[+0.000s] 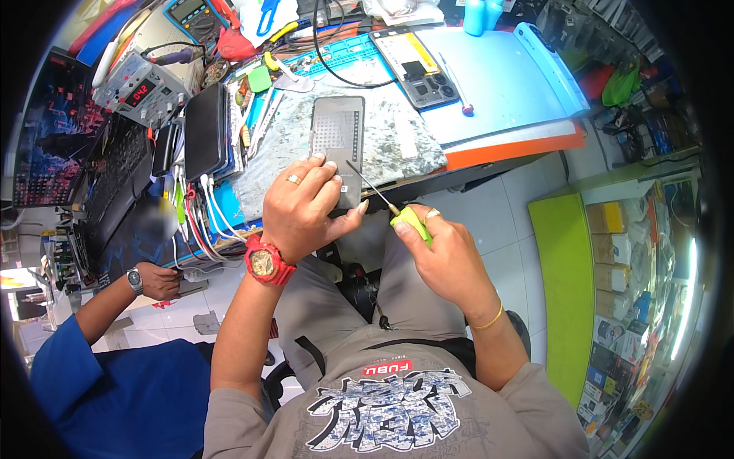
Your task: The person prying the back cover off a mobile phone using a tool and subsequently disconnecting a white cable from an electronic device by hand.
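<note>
My left hand [298,203], a red watch on its wrist, rests its fingertips on the near half of a thin grey plate [336,122]. Its thumb lies by the plate's right edge. Rows of small dark marks, like a stencil's holes, cover the plate's far half; the fingers hide part of the near half. Closed round a bright green handle [414,222], my right hand [451,252] holds a slim tool with a thin metal shaft [372,185]. The tool's tip points up and left, close to the plate's right side. Beneath the plate is a stained grey work surface [294,172].
Beyond lies an opened phone [413,69], with a thin red-ended screwdriver [467,107] on a light blue mat [497,84]. At left stand a power supply [145,92], a black phone [205,130] and cables [200,222]. A co-worker's hand [159,281] is by the bench. A glass cabinet [619,306] stands right.
</note>
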Motion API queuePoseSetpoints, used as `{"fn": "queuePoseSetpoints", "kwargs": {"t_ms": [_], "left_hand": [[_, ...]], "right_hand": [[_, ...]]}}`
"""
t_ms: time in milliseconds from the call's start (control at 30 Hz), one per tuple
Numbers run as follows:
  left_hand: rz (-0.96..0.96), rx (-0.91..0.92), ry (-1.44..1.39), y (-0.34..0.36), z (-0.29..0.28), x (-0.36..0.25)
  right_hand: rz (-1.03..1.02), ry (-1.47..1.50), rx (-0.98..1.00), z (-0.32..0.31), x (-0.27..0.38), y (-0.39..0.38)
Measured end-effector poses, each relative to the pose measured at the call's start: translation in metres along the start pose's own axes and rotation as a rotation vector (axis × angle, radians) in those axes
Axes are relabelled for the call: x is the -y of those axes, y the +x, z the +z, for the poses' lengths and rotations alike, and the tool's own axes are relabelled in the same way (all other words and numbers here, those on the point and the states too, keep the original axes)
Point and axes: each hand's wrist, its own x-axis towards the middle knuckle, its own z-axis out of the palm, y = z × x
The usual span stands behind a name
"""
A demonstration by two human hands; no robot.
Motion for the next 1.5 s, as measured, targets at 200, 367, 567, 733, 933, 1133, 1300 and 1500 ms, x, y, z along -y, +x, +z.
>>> {"fn": "queuePoseSetpoints", "kwargs": {"t_ms": [200,367,567,733,933,1133,1300,1500], "left_hand": [[-0.005,-0.004,-0.003,-0.0003,0.0006,0.0001],[-0.009,-0.003,-0.011,-0.0010,0.0009,0.0009],[-0.004,-0.015,-0.020,0.0001,0.0013,0.0012],[-0.001,-0.029,-0.014,-0.0005,0.0026,0.0015],[-0.015,-0.017,-0.017,0.0000,0.0012,0.0003],[-0.016,-0.013,-0.027,0.0013,0.0004,0.0002],[-0.021,-0.017,-0.021,0.0003,0.0011,0.0000],[-0.005,-0.034,-0.010,0.0003,0.0020,0.0008]], "right_hand": [[0.034,0.018,0.008,-0.0018,0.0050,0.0024],[0.068,0.031,0.028,-0.0044,0.0056,0.0047],[0.015,-0.011,0.007,-0.0015,0.0014,-0.0011],[0.001,-0.018,-0.014,-0.0011,0.0040,-0.0001],[0.040,-0.005,0.018,-0.0033,0.0057,0.0014],[0.025,-0.014,0.011,-0.0018,0.0036,0.0014],[0.051,-0.004,0.019,-0.0032,0.0078,0.0025],[0.056,0.008,0.021,-0.0031,0.0072,0.0042]]}}
